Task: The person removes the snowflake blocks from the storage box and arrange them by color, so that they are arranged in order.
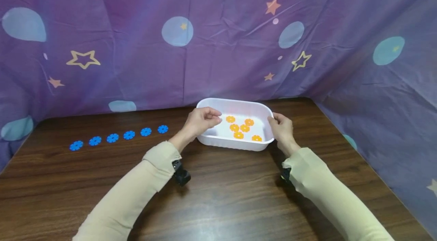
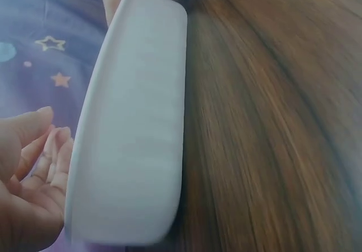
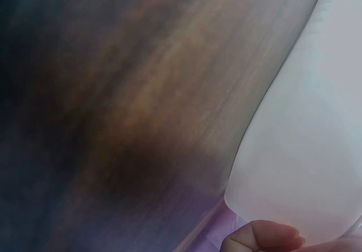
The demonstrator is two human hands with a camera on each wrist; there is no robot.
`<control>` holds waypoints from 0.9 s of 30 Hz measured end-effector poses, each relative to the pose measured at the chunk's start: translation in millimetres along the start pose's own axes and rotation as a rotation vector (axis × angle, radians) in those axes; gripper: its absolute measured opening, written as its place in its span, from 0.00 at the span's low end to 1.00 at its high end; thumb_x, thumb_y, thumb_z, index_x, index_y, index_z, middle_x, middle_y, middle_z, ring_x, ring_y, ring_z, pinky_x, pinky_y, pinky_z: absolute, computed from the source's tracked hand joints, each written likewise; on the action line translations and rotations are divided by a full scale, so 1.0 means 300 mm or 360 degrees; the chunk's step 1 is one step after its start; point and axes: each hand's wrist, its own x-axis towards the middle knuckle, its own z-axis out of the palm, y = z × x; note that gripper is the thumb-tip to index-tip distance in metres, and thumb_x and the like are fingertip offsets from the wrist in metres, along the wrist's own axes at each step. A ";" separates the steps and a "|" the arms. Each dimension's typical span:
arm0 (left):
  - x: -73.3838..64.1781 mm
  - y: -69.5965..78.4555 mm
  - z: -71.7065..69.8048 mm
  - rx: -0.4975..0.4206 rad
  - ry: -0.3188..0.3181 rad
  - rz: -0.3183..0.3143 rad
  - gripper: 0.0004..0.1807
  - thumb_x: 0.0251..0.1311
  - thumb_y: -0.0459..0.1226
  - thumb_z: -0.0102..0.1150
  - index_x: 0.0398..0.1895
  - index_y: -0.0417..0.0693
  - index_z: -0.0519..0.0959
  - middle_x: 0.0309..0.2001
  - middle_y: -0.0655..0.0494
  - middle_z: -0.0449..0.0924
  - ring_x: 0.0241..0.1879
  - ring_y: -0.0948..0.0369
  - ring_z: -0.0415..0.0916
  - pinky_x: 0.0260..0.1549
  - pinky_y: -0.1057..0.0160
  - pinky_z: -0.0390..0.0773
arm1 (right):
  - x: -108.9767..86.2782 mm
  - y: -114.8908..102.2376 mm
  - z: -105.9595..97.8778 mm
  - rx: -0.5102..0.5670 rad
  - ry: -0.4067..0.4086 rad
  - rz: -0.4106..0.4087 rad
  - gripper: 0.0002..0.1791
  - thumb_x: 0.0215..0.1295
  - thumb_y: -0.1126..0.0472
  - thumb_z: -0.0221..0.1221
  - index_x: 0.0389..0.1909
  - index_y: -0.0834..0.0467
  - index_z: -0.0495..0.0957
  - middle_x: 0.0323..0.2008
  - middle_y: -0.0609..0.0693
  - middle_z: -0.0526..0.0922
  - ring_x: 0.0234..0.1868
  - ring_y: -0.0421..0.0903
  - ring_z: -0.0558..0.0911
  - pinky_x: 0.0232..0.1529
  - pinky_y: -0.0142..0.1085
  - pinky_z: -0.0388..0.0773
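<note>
A white plastic basin (image 1: 232, 143) stands on the table with several orange flower-shaped discs (image 1: 244, 128) lying loose on its floor. At its right end my right hand (image 1: 282, 129) grips the rim, thumb over the edge; in the right wrist view, curled fingers (image 3: 268, 236) show against the outer wall. My left hand (image 1: 201, 120) hovers at the left end, fingertips over the inside. Nothing shows between the thumb and the loosely bent fingers (image 2: 56, 156) in the left wrist view. Whether the left palm touches the rim is hard to see.
Several blue flower-shaped discs (image 1: 112, 137) lie spaced in a slanting row on the wooden table (image 1: 218, 195), left of the basin. A purple curtain (image 1: 225, 63) with stars and balloon shapes hangs behind the table and along its right side.
</note>
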 end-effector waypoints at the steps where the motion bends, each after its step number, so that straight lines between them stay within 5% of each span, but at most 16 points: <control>1: 0.010 0.005 0.014 -0.0002 -0.0037 -0.0003 0.15 0.55 0.34 0.63 0.46 0.36 0.80 0.40 0.44 0.84 0.37 0.58 0.80 0.36 0.69 0.79 | 0.001 0.002 0.001 -0.0001 0.0004 -0.0004 0.21 0.69 0.62 0.49 0.59 0.68 0.70 0.42 0.58 0.76 0.41 0.48 0.76 0.35 0.25 0.76; 7: 0.060 0.011 0.083 0.0096 -0.0212 -0.0044 0.15 0.53 0.33 0.64 0.45 0.36 0.80 0.39 0.45 0.84 0.34 0.61 0.79 0.34 0.70 0.79 | 0.003 0.012 0.008 0.0045 0.0014 -0.0025 0.20 0.67 0.63 0.50 0.56 0.70 0.72 0.34 0.53 0.74 0.30 0.40 0.74 0.27 0.21 0.74; 13: 0.087 0.011 0.126 0.0272 -0.0306 -0.0139 0.14 0.52 0.33 0.65 0.42 0.39 0.82 0.44 0.48 0.84 0.39 0.59 0.80 0.38 0.69 0.78 | 0.002 0.015 0.013 0.0052 0.0012 -0.0031 0.21 0.67 0.63 0.50 0.57 0.70 0.71 0.39 0.59 0.77 0.29 0.37 0.74 0.27 0.20 0.73; 27: 0.130 0.009 0.186 0.0543 -0.0384 -0.0198 0.13 0.47 0.36 0.70 0.38 0.44 0.83 0.41 0.54 0.83 0.40 0.60 0.74 0.44 0.69 0.73 | 0.003 0.008 0.005 0.0050 0.0010 -0.0012 0.21 0.68 0.62 0.49 0.58 0.70 0.70 0.45 0.63 0.76 0.43 0.52 0.76 0.36 0.26 0.77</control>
